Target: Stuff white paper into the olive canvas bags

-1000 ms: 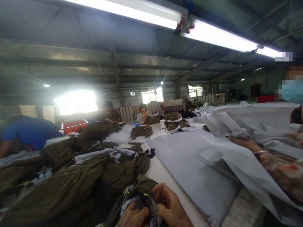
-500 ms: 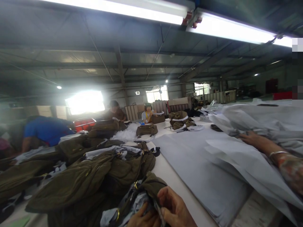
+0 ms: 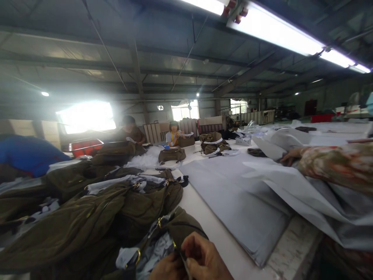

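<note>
At the bottom of the head view, an olive-green fabric bag (image 3: 186, 223) lies at the near table edge, with gold-coloured rings and crumpled pale tissue paper (image 3: 159, 249) at its opening. My right hand (image 3: 205, 256) is closed, thumb and fingers pinching the bag's edge. Close beside it, my left hand (image 3: 167, 268) grips the same edge, its fingertips partly hidden in the dark fabric. The exact part between my fingers is too small to make out. More olive bags (image 3: 75, 221) are heaped against the left side of this one.
Large white paper sheets (image 3: 233, 194) are stacked on the white table (image 3: 201, 210) to my right. A co-worker's arm (image 3: 335, 163) in a floral sleeve reaches over them. Across the table sits a person (image 3: 174, 136) with a brown bag. Someone in blue (image 3: 32, 153) bends over at left.
The view has tilted down and turned slightly right. Both my hands stay on the bag's edge, with the fingers shifting a little. The co-worker's floral-sleeved arm has swung up across the paper.
</note>
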A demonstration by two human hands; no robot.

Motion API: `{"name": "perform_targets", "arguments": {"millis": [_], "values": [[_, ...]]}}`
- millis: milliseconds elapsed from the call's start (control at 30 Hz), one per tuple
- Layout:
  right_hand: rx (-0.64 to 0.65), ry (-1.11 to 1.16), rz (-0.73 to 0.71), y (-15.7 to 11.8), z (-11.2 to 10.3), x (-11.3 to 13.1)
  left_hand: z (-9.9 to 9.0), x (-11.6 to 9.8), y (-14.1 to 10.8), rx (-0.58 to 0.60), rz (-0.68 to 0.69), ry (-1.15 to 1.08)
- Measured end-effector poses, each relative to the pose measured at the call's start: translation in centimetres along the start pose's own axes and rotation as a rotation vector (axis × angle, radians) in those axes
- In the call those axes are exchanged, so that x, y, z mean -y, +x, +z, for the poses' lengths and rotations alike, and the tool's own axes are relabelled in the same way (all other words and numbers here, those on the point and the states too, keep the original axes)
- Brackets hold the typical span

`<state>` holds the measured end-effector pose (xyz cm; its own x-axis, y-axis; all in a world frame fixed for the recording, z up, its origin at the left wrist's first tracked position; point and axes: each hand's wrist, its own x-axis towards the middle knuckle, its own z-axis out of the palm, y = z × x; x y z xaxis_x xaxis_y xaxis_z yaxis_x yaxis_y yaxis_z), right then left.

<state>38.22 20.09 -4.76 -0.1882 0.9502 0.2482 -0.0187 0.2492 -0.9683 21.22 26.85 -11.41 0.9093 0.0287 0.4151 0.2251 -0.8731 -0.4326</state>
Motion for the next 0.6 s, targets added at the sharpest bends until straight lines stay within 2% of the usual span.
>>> {"name": "perform_targets", "arguments": {"millis": [100, 167, 233, 300, 400, 500, 600], "values": [[0.001, -0.241, -0.053, -0.4, -0.6, 1.8, -2.1, 0.0, 0.9, 0.079, 0.002, -0.014], [0.055, -0.396, -0.157, -0.7, -1.2, 3.4, -3.7, -0.2, 1.5, 0.164, 0.003, -0.029], [0.183, -0.474, -0.319, -1.2, -1.9, 5.1, -5.3, -0.5, 1.8, 0.217, -0.005, -0.060], [0.362, -0.493, -0.453, -1.5, -2.5, 6.7, -6.8, -0.8, 1.9, 0.249, -0.001, -0.085], [0.579, -0.574, -0.521, -1.8, -2.9, 8.2, -8.6, -0.9, 1.7, 0.321, 0.035, -0.104], [0.608, -0.740, -0.550, -1.6, -2.6, 8.4, -9.8, -0.7, 1.6, 0.373, 0.050, -0.126], [0.579, -0.878, -0.629, -1.2, -2.1, 8.2, -11.0, -0.5, 2.0, 0.357, 0.034, -0.166]]}}
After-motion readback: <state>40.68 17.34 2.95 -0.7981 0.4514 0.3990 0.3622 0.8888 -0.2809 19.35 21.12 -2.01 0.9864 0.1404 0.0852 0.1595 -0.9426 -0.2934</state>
